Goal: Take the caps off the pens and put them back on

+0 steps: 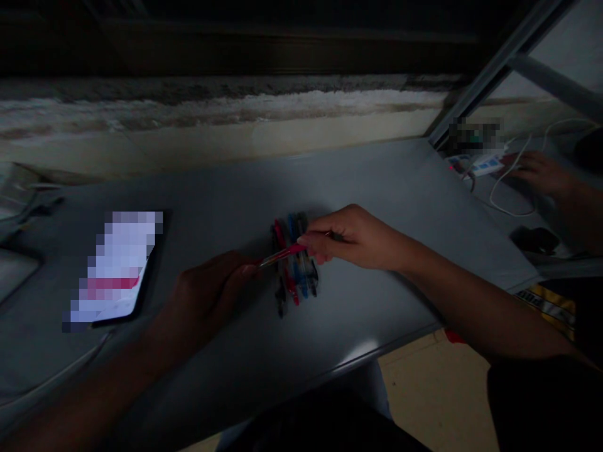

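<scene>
Left forearm (80,395) and right forearm (475,314) enter from lower corners. Right hand (355,238): thumb and fingers pinched closed on red pen (282,254), held across top of pen group. Left hand (205,301): fingers curled, tips at pen's far end; grip unclear in shadow. Pen group (294,267): red, blue, black pens lying side by side on grey table (377,188). One pen in hands; rest on table. Phone (113,270) lies left. Co-worker's hand (537,172) rests beyond table, beside power strip (487,164).
</scene>
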Tool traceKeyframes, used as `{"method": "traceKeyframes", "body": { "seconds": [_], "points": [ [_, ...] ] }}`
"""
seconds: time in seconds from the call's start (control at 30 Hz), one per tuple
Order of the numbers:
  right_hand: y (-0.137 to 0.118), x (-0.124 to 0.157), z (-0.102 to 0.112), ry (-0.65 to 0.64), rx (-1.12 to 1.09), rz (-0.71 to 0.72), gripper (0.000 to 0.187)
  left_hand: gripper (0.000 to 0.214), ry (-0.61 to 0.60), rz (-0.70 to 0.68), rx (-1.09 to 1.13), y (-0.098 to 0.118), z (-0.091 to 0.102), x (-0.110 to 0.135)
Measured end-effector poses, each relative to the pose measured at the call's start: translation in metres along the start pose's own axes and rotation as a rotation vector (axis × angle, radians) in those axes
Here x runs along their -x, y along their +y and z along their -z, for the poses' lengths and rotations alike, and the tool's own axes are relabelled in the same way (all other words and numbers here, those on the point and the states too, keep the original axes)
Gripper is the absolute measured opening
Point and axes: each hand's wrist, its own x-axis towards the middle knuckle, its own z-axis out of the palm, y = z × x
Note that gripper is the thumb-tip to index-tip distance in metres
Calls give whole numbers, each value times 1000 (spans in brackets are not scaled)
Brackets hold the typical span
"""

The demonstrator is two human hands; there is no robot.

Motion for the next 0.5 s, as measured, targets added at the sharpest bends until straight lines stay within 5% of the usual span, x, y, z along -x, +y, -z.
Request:
{"method": "traceKeyframes", "body": {
  "seconds": [0.07, 0.27, 0.37, 0.43, 0.5],
  "points": [
    [3, 0, 2, 46, 63, 73, 25, 47, -9, 20, -8, -1, 0, 0],
    [4, 0, 1, 76, 58, 7, 31, 43, -23, 35, -2, 2, 1, -2],
    [4, 1, 0, 104, 110, 64, 14, 42, -5, 17, 6, 2, 0, -2],
    [5, 1, 0, 145, 92, 86, 29, 41, -5, 21, 12, 1, 0, -2],
    [7, 0, 0, 143, 65, 13, 26, 39, -9, 30, 11, 1, 0, -2]
  ]
}}
